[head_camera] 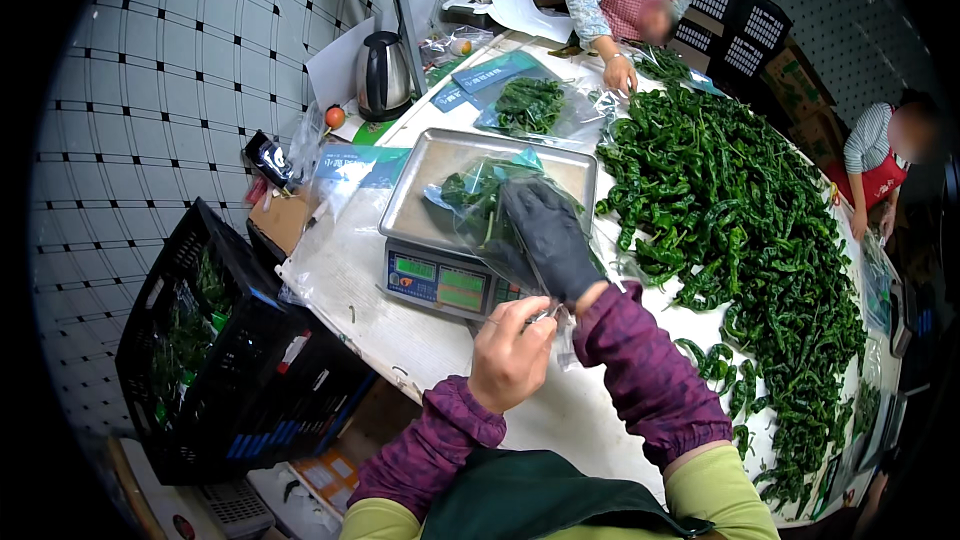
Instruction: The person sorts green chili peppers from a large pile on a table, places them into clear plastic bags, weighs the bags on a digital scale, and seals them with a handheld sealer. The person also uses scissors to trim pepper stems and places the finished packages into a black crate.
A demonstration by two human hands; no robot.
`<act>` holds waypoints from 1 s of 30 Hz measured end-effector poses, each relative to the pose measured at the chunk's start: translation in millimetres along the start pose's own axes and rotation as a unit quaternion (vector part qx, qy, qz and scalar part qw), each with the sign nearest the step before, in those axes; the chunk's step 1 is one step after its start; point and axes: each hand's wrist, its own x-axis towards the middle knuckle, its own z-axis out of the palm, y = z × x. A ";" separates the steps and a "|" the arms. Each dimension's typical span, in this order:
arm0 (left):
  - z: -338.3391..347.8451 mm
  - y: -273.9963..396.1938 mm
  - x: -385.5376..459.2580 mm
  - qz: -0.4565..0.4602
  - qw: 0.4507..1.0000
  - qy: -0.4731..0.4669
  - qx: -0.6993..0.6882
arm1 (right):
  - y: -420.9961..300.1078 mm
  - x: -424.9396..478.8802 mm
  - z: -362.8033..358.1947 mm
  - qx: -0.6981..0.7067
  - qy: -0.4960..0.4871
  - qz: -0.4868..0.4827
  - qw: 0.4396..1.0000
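My left hand (512,351) is bare and pinches the edge of a clear plastic bag (480,229) near the front of a digital weighing scale (439,277). Gloved in black, my right hand (546,236) reaches over the scale's metal pan and rests against leafy greens, which the bag surrounds; its fingertips are partly hidden by the film. Right of the scale lies a large heap of wrinkled green peppers (720,187). Behind the pan is another clear bag holding greens (529,105). Flat printed bags (360,167) lie left of the scale.
An electric kettle (384,75) and a tomato (334,117) stand at the back left. Black plastic crates (247,360) with bagged greens are at the left. Across the table, a co-worker's hand (620,73) touches the table by the heap; another person (874,157) stands at the far right.
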 end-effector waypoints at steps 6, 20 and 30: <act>-4.1 -5.4 -1.9 0.019 1.000 0.012 -0.020 | 25.1 27.3 33.8 -0.089 -0.124 0.053 0.987; 13.8 -197.4 41.1 -0.539 0.775 0.171 -0.282 | 19.3 20.6 -10.9 0.191 -0.145 0.010 0.971; 31.3 -209.4 60.7 -0.541 0.749 0.171 -0.341 | 41.7 12.4 -30.9 0.071 -0.063 -0.111 0.989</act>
